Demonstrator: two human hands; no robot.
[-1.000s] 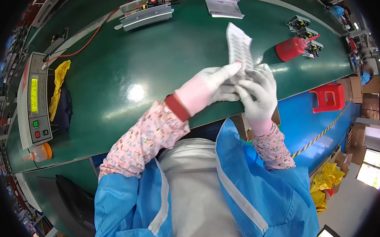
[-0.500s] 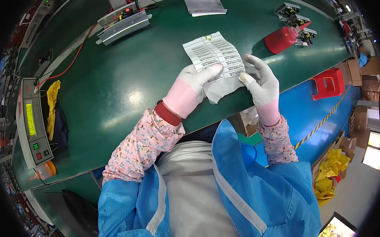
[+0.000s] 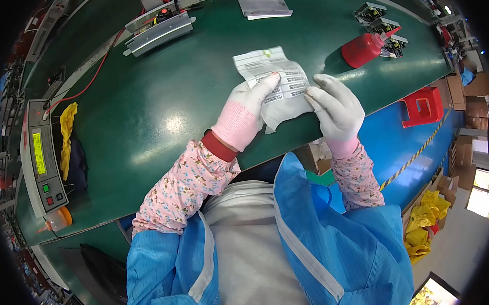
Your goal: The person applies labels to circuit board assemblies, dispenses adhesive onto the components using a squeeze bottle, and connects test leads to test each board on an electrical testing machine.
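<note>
In the head view, the printed sheet (image 3: pixel 291 77) hangs above the green bench (image 3: pixel 197 73), between both gloved hands. The left hand (image 3: pixel 245 103) pinches it, thumb on top; the right hand (image 3: pixel 341 107) has its fingers drawn narrow at the near right edge, though I can't tell whether they grip. It looks like thin, limp paper, very light and easily creased, perhaps a bit slick under gloves, so it's best taken by its side edges. Compared with half a second ago, its top tips away more and the right fingers sit closer together.
</note>
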